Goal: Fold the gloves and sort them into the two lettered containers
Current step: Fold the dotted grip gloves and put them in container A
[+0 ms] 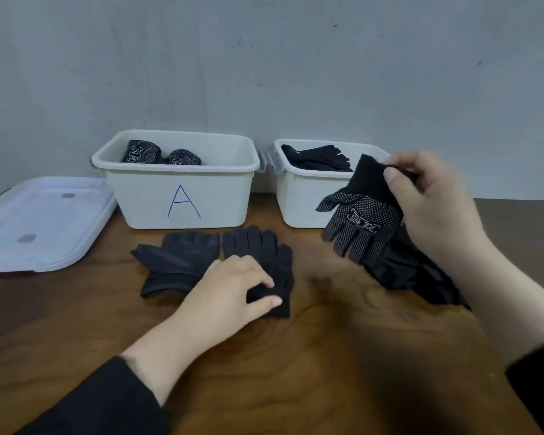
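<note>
My right hand [421,196] pinches the black cuff of a dotted black glove [358,224], which hangs fingers down in front of the right white container [299,199]. My left hand [233,293] grips the cuff end of a plain black knit glove [264,252] lying flat on the table. Beside it to the left lies a black leather-like glove [176,262]. The container marked A [182,189] holds rolled dotted gloves [157,153]. Plain black gloves [318,157] lie in the right container, whose letter is hidden by the hanging glove.
A white lid [41,221] lies at the left of the wooden table [327,340]. A pile of dark gloves [415,271] sits under my right forearm. A grey wall stands right behind the containers.
</note>
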